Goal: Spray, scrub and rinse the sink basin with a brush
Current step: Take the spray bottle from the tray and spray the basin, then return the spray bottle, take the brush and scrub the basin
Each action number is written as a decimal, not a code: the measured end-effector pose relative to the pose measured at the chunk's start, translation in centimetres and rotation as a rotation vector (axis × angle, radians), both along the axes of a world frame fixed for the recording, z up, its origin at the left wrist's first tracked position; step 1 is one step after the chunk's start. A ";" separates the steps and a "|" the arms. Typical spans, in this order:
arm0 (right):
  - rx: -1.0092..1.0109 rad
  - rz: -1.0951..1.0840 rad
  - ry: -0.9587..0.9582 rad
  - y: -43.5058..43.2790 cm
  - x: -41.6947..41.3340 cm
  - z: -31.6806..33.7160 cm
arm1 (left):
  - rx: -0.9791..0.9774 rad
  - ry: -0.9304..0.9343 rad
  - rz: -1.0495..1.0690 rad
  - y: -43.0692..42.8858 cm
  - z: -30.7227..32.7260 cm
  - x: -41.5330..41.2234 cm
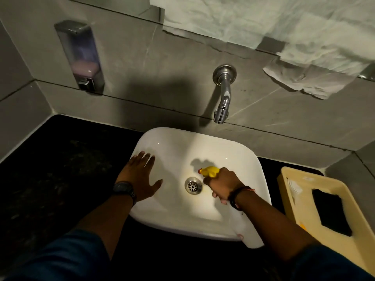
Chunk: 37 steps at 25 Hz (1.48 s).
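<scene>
Soap dispenser (80,55) on the wall above the counter's (60,159) back-left corner, well clear of the work. Not in play.

Left hand (140,175) lies flat on the sink's (162,136) left rim, fingers (147,156) spread, thumb out toward the drain (193,185). It grips nothing. Reads as a brace: steadies the body while leaning over the basin and keeps that hand out of the spray path.

Drain sits at the basin centre, between the two hands. Basin looks dry and bare, no foam or water visible, so I'd judge this the spray step, early in the task.

Tap (223,94) comes out of the wall above the sink's back edge, no water running. Rinse is a later step, so it makes sense that it's off.

Right hand (222,185) is inside the basin, just right of the drain, fingers curled tight around the sprayer (210,171). Yellow head with red nozzle points left, toward the drain and left wall. White bottle body runs down under the wrist past the sink's front-right edge. Can't tell whether the trigger is being squeezed; no mist visible. Held low and close, likely to land the spray on the basin rather than the counter.

Tray (328,187) sits on the counter at its right edge, just beside the sink. Brush (294,186) lies at the tray's back-left, bristles showing, untouched. Parked within right-hand reach for the scrub. Dark pad-like item in the tray's middle, can't identify it.
</scene>
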State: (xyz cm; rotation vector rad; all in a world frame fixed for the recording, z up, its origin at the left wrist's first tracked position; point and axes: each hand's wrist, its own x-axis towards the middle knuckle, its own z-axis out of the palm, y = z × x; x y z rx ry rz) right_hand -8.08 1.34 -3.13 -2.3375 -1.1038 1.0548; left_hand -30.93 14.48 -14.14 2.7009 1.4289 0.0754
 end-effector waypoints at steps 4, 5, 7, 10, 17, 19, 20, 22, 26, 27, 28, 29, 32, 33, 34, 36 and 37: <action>0.155 -0.055 -0.086 -0.3 1.8 1.1 | 0.018 -0.012 -0.005 0.2 -0.1 -0.4; 0.239 -0.098 -0.094 -1.0 3.0 1.6 | 0.023 -0.031 -0.003 0.1 0.0 -0.4; 0.440 -0.211 -0.098 -3.3 6.5 2.4 | -0.018 -0.076 0.016 -0.3 0.8 0.9; 0.707 -0.455 -0.192 -8.4 13.4 3.1 | -0.154 -0.209 -0.108 -2.8 2.3 8.8; 0.912 -1.111 -0.315 -21.6 28.2 -1.6 | -0.326 -0.407 -0.475 -13.9 2.7 30.5; 0.919 -1.212 -0.334 -23.7 30.4 -3.6 | -0.361 -0.350 -0.452 -14.5 1.8 33.6; 0.936 -1.229 -0.358 -24.5 31.3 -4.6 | -0.365 -0.343 -0.417 -14.7 1.3 34.9; 0.987 -1.254 -0.400 -25.5 32.4 -6.4 | -0.306 -0.361 -0.340 -14.8 0.3 36.5; 1.073 -1.338 -0.393 -26.0 34.1 -9.3 | -0.115 -0.364 -0.328 -14.6 -1.5 37.3; 1.068 -1.340 -0.399 -26.0 34.5 -9.8 | -0.108 -0.359 -0.348 -14.4 -1.6 37.3; 1.060 -1.337 -0.401 -26.2 34.8 -10.3 | -0.108 -0.356 -0.366 -14.3 -1.5 37.2; 1.057 -1.341 -0.397 -26.4 35.0 -10.7 | -0.112 -0.358 -0.372 -14.2 -1.4 37.2; 1.045 -1.317 -0.403 -26.8 35.3 -11.1 | -0.116 -0.361 -0.364 -14.1 -1.0 37.1; 1.017 -1.289 -0.405 -26.9 35.2 -11.0 | -0.114 -0.349 -0.367 -14.1 -0.9 37.1; 0.978 -1.261 -0.413 -27.1 34.8 -10.9 | -0.115 -0.338 -0.368 -14.2 -0.8 37.0; 0.838 -1.332 -0.497 -27.6 33.5 -11.4 | -0.120 -0.323 -0.363 -14.4 -0.6 37.0; 0.736 -1.425 -0.588 -27.8 32.4 -11.8 | -0.122 -0.317 -0.361 -14.4 -0.5 37.0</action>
